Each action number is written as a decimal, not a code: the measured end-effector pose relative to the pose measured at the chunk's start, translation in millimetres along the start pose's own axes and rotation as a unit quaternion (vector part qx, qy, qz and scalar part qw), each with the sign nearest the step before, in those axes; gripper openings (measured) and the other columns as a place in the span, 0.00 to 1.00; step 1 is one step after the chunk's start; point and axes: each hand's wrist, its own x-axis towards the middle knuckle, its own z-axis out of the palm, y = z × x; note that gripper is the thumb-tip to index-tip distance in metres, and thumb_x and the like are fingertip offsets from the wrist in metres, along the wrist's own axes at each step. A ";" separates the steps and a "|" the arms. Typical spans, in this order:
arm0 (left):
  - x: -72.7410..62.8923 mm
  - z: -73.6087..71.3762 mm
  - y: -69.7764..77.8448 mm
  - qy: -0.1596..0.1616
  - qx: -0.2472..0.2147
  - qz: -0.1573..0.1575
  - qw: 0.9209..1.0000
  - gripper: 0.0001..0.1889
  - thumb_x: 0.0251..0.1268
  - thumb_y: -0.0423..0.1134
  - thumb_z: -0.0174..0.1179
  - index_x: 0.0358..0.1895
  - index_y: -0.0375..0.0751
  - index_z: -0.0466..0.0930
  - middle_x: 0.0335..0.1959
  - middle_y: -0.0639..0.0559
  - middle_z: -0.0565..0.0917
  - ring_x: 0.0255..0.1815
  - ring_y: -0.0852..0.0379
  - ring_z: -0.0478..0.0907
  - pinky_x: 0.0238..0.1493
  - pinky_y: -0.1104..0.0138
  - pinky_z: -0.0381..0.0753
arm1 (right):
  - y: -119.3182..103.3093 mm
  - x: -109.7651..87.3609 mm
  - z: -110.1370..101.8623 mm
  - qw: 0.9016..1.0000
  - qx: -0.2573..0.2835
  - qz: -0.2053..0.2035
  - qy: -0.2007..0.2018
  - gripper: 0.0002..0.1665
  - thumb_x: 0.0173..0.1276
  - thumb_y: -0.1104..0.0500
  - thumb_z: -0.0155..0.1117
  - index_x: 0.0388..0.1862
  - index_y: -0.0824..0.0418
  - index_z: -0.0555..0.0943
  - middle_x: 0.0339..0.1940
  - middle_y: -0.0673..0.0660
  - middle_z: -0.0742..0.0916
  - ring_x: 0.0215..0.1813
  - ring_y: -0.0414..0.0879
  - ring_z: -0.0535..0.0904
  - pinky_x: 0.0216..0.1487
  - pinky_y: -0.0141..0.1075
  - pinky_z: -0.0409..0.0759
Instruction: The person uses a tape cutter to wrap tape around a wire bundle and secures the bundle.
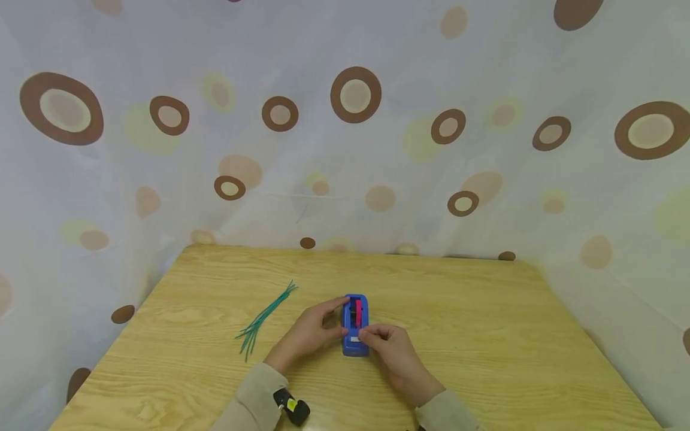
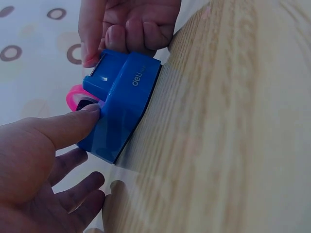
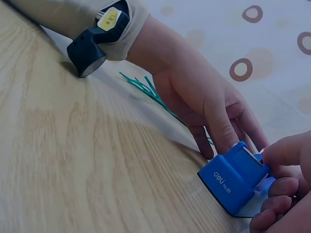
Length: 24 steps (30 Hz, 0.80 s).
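A blue tape dispenser (image 1: 356,351) stands on the wooden table, with a pink tape roll (image 1: 358,313) in its well. My left hand (image 1: 308,330) holds the dispenser from the left. In the left wrist view its thumb (image 2: 73,127) presses the near side by the roll, while the other fingers reach around behind. At the serrated cutter (image 3: 251,156), my right hand (image 1: 398,360) pinches the tape end between thumb and index finger. The tape end is mostly hidden by those fingertips. The remaining right fingers (image 2: 136,35) are curled in toward the palm.
Several thin green twist ties (image 1: 264,316) lie in a loose bundle left of the left hand. A black wrist camera (image 1: 291,407) sits on the left sleeve. Behind the table (image 1: 458,299) hangs a white curtain (image 1: 404,149) with brown circles, also at both sides.
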 end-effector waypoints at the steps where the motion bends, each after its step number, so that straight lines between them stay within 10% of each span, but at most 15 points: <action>1: 0.4 0.0 -0.5 0.000 -0.001 0.003 1.000 0.32 0.67 0.42 0.65 0.73 0.54 0.66 0.73 0.51 0.66 0.73 0.46 0.62 0.68 0.52 0.64 | -0.3 0.2 -0.1 1.000 -0.004 -0.001 -0.001 0.10 0.67 0.61 0.69 0.38 0.70 0.85 0.37 0.53 0.83 0.41 0.44 0.74 0.39 0.32 0.75; 9: 1.7 -0.7 -0.7 0.004 -0.001 0.009 1.000 0.32 0.66 0.43 0.66 0.73 0.52 0.67 0.73 0.50 0.67 0.72 0.45 0.64 0.67 0.53 0.65 | -2.0 -3.7 3.1 0.999 -0.042 -0.012 0.018 0.11 0.67 0.61 0.69 0.37 0.70 0.85 0.29 0.51 0.79 0.33 0.42 0.69 0.28 0.29 0.68; 24: -0.3 -0.6 0.8 0.004 0.007 -0.001 1.000 0.33 0.66 0.45 0.66 0.73 0.55 0.66 0.71 0.51 0.69 0.70 0.45 0.66 0.67 0.52 0.66 | -8.6 -19.4 8.6 0.998 -0.039 0.019 0.046 0.13 0.66 0.59 0.70 0.39 0.71 0.84 0.41 0.56 0.83 0.42 0.47 0.71 0.40 0.36 0.73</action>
